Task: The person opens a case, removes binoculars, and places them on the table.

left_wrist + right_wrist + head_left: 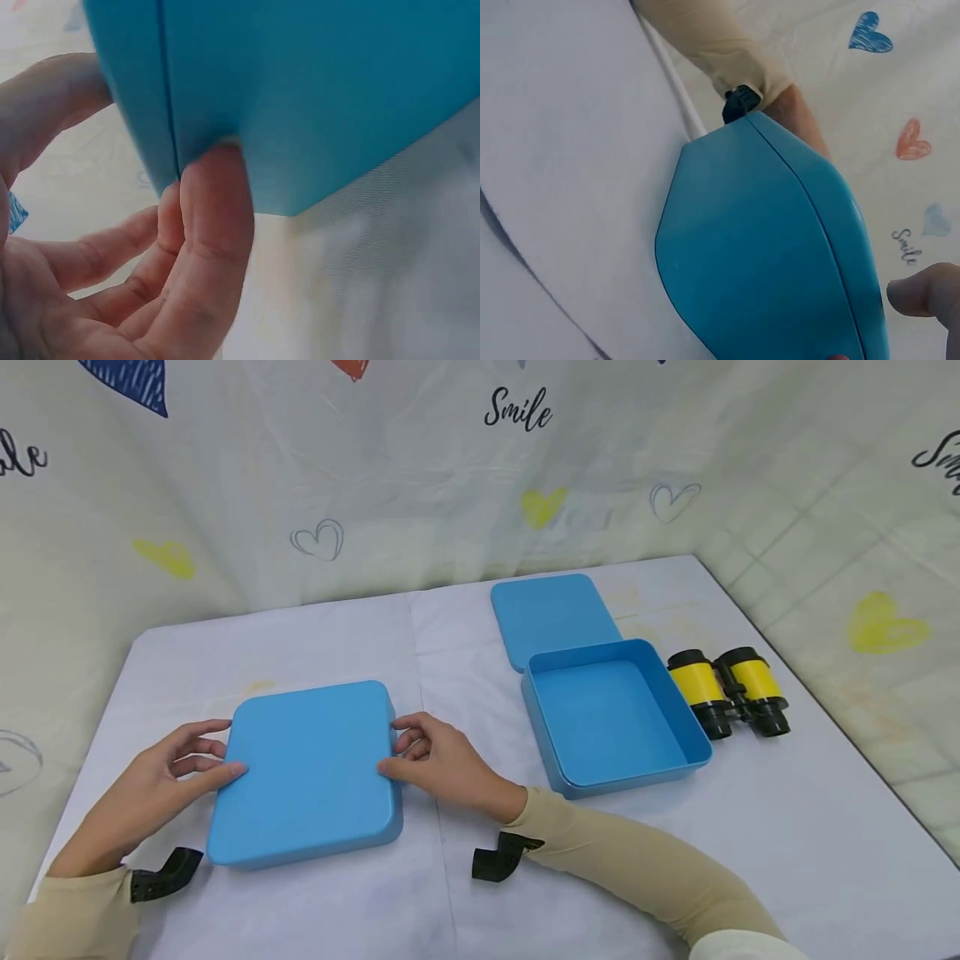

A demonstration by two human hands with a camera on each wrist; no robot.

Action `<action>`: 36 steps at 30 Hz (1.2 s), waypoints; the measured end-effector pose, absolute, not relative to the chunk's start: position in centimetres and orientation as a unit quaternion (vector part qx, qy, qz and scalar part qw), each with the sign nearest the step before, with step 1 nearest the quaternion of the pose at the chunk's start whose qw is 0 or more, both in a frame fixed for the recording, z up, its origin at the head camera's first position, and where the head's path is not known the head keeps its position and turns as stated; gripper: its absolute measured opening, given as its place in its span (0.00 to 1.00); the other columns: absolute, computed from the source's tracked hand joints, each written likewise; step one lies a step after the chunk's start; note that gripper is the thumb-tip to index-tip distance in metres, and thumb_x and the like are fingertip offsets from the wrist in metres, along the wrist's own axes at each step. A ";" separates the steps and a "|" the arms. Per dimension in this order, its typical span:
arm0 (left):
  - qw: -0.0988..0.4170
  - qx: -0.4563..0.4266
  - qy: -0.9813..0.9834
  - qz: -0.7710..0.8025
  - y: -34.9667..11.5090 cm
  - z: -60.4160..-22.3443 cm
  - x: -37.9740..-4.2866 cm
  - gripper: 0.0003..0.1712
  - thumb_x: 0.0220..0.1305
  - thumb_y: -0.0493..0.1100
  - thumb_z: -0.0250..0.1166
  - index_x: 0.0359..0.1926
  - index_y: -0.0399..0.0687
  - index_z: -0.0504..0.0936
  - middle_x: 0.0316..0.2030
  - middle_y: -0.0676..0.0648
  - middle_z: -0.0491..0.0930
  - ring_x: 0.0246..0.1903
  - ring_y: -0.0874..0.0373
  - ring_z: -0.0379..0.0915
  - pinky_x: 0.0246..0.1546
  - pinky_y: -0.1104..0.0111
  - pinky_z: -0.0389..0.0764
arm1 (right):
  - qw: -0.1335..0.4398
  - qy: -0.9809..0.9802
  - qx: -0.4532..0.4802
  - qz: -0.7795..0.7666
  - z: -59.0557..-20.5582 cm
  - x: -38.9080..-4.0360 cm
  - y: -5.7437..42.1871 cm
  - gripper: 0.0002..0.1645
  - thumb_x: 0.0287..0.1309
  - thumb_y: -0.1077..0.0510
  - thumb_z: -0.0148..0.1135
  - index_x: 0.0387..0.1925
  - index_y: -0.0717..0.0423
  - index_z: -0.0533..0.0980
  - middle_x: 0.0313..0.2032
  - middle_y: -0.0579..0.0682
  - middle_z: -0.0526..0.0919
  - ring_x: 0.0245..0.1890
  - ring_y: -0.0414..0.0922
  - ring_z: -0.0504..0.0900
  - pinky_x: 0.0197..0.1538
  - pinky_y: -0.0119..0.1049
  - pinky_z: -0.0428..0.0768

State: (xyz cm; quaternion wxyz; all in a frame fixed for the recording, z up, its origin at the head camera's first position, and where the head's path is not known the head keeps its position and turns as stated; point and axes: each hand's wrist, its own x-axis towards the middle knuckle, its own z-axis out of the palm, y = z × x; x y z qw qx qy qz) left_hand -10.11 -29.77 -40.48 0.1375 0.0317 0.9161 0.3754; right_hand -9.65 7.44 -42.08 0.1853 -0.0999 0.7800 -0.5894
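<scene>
A blue lidded box (307, 777) lies on the left half of the table, its lid on. My left hand (168, 781) grips its left side, thumb on the lid's edge and fingers along the side wall. In the left wrist view, fingertips press the box wall (322, 90) beside the lid seam. My right hand (453, 772) holds the right side between thumb and curled fingers. The right wrist view shows the box's front wall (742, 232), with the right thumb (922, 291) at the lid's edge and most other fingers hidden.
Right of centre stands an open blue box (615, 718) with nothing in it. Its flat blue lid (551, 614) lies behind, partly overlapped by that box. Yellow-and-black binoculars (697, 681) lie at its right. A printed curtain (420, 468) hangs along the table's back and right edges.
</scene>
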 end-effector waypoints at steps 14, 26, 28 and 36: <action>0.198 0.006 0.901 0.386 -29.4 -39.8 -10.0 0.43 0.71 0.59 0.66 0.76 0.44 0.62 0.58 0.39 0.75 0.40 0.66 0.87 0.41 0.76 0.84 | 0.248 0.701 -0.010 -0.668 -41.5 -9.7 7.7 0.31 0.58 0.58 0.73 0.63 0.56 0.76 0.43 0.51 0.86 0.36 0.46 0.87 0.50 0.38 0.88; 0.196 -0.020 0.897 0.396 -29.0 -39.3 -10.1 0.44 0.67 0.59 0.70 0.74 0.41 0.65 0.58 0.38 0.77 0.40 0.68 0.86 0.42 0.73 0.87 | 0.251 0.664 0.015 -0.704 -41.2 -9.7 7.7 0.22 0.57 0.62 0.71 0.54 0.64 0.80 0.43 0.56 0.89 0.34 0.43 0.86 0.45 0.35 0.87; 0.194 -0.022 0.897 0.396 -29.0 -39.3 -10.1 0.45 0.67 0.60 0.70 0.73 0.41 0.65 0.57 0.38 0.79 0.40 0.68 0.86 0.41 0.73 0.87 | 0.249 0.666 0.021 -0.703 -41.3 -9.7 7.7 0.22 0.56 0.63 0.72 0.53 0.63 0.81 0.42 0.56 0.90 0.34 0.43 0.86 0.45 0.36 0.87; 0.200 -0.019 0.899 0.388 -28.7 -39.0 -9.9 0.44 0.68 0.60 0.69 0.73 0.40 0.65 0.58 0.37 0.80 0.39 0.65 0.88 0.41 0.74 0.86 | 0.243 0.679 0.039 -0.691 -41.1 -9.5 7.6 0.24 0.52 0.65 0.77 0.52 0.62 0.82 0.41 0.55 0.90 0.38 0.39 0.89 0.51 0.35 0.88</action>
